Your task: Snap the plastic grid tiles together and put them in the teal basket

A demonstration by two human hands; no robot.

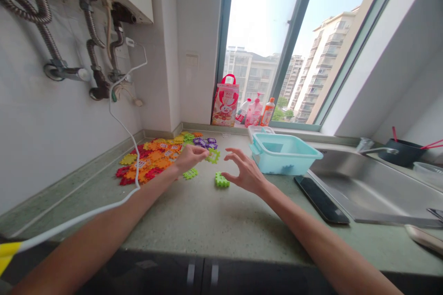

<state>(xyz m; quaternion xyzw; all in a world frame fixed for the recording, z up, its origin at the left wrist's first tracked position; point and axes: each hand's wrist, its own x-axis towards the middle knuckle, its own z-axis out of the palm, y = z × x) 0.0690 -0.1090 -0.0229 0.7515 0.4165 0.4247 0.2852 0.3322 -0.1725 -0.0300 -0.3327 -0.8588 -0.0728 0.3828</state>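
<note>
Toothed pieces (154, 159): heaped at left on the counter (194, 221).
Left hand (191, 156): thumb and fingers pinch a lime piece (213, 156) by its edge, which should leave most teeth clear.
Green stack (222, 180): on the counter, best kept square.
Right hand (245, 171): fingers curved apart, empty; whether its thumb touches the stack is unclear.

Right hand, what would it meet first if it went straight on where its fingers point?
For the right hand, likely the light green piece pinched in the left hand, though depth is unclear and the thumb may catch the green stack sooner.
</note>
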